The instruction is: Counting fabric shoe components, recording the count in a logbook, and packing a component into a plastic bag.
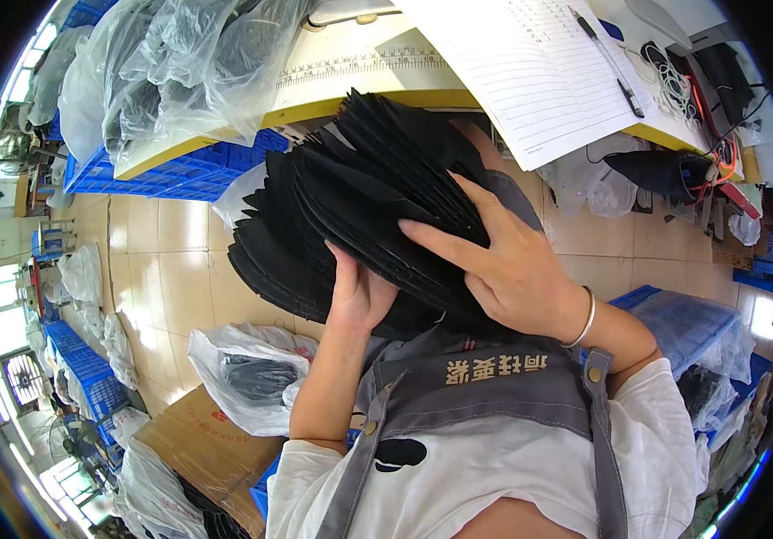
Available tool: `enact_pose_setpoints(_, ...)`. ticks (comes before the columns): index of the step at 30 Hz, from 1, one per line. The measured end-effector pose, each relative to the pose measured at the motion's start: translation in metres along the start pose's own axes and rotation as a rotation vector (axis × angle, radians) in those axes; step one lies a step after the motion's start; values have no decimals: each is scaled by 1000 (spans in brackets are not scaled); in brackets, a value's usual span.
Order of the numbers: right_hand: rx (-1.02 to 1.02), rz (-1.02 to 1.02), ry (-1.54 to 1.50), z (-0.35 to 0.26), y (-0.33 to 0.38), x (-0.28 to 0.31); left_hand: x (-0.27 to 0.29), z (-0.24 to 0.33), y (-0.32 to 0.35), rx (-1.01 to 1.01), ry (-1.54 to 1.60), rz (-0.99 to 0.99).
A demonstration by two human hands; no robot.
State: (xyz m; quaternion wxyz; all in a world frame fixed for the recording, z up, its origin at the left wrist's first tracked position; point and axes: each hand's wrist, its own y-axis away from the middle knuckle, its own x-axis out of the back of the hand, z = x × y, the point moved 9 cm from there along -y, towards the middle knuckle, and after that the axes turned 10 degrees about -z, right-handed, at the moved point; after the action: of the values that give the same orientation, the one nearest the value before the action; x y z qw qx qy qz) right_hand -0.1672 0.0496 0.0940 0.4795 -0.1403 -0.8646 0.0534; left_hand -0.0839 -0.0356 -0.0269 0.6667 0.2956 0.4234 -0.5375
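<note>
We note fanned stack of black fabric pieces at frame centre, long axis running upper right to lower left. Left hand cups it from below, fingers hidden. Right hand lies spread on top, nearer upper edge.

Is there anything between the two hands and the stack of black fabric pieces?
Nothing visible. The left hand grips the stack of black fabric pieces from below, and the right hand lies flat on its side, fingers spread. Both touch the fabric directly.
</note>
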Motion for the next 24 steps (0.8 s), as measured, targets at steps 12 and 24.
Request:
enact_pose_setpoints(12, 31, 5, -18, 0, 1, 2, 5, 2, 0, 12, -149, 91)
enact_pose_setpoints(24, -33, 27, -62, 0, 0, 3, 1, 1, 0, -17, -43, -29)
